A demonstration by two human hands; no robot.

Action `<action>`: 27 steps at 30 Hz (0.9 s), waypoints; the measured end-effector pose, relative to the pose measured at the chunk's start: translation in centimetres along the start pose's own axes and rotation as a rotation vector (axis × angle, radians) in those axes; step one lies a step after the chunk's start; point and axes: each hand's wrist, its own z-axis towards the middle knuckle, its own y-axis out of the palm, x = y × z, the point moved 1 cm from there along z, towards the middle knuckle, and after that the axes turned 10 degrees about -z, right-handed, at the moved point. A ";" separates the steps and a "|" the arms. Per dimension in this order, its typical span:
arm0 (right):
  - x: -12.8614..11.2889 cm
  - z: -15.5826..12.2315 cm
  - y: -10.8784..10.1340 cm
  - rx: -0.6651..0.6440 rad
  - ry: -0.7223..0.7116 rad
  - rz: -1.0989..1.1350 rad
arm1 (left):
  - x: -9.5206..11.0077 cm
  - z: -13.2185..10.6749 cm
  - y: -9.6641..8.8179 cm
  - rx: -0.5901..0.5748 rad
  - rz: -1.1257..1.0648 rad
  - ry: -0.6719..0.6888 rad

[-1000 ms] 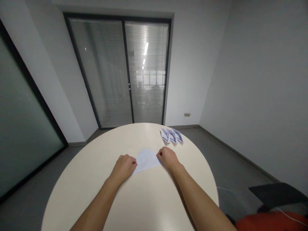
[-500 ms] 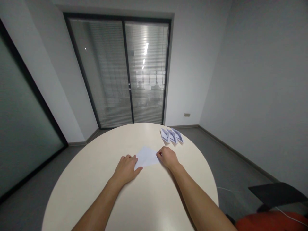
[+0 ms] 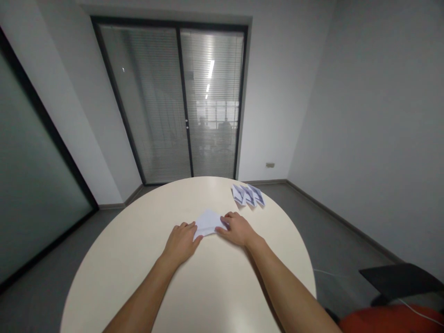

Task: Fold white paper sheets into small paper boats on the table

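A white sheet of paper [image 3: 207, 221], pointed at its far side, lies on the table between my two hands. A crease or folded strip runs along its near edge. My left hand [image 3: 182, 238] holds the left corner, with the fingers on top and the thumb at the near edge. At the right corner, my right hand [image 3: 237, 228] grips the paper between thumb and curled fingers. Both hands cover the paper's side corners. Several folded paper pieces [image 3: 248, 195] sit overlapped in a row beyond my right hand, near the table's far right edge.
The round cream table [image 3: 194, 286] fills the space before me. To the lower right stands a chair with a red seat [image 3: 388, 319] and a black part [image 3: 398, 280]. Behind the table is a glass partition with blinds [image 3: 215, 138].
My right hand has shifted slightly left, and its thumb has come onto the paper's near edge. That edge now shows a crease or fold. The left hand has barely moved.
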 end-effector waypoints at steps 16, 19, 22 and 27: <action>1.5 0.2 0.8 -0.019 0.120 0.171 | -0.2 -0.1 -0.7 0.045 -0.084 -0.144; 1.6 0.2 0.9 -0.004 0.127 0.188 | -0.2 -0.1 -0.9 0.053 -0.079 -0.152; 1.6 0.2 0.9 -0.003 0.159 0.186 | 0.0 -0.1 -1.2 0.040 -0.083 -0.171; 1.7 0.2 1.0 0.020 0.188 0.167 | -0.4 0.0 -1.0 0.033 -0.056 -0.200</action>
